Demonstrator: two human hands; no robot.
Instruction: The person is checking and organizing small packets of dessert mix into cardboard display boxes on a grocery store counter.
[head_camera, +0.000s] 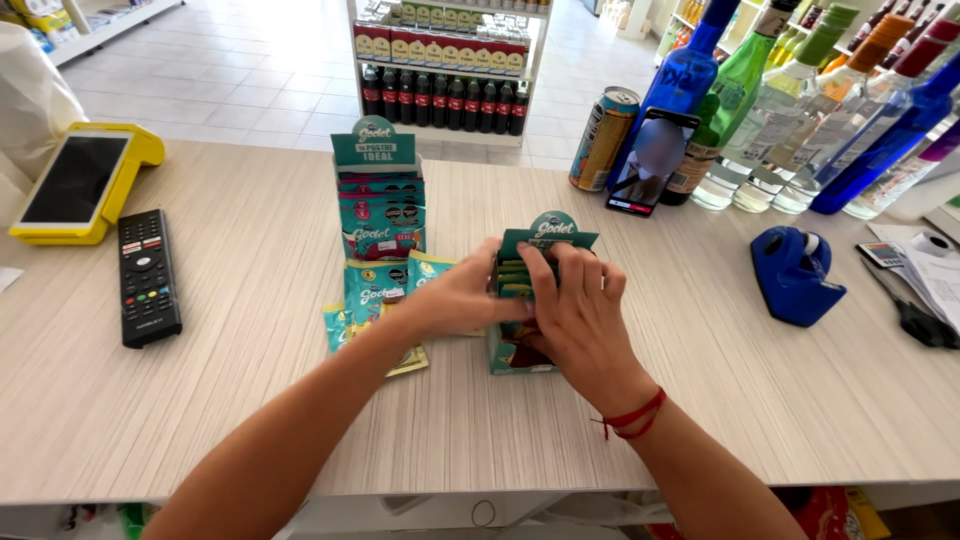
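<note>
Both hands: my left hand (462, 292) and right hand (572, 300) hold packets inside the small display box (520, 335).
Done: tall display box (380, 200) filled.
Left: loose packets (375, 300) on counter (250, 400).

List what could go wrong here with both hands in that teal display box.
1. Both hands press into the light display box; it might tip or slide.
2. Loose packets lie under the left forearm and could be swept off.
3. The full second box stands close and could be knocked.
</note>
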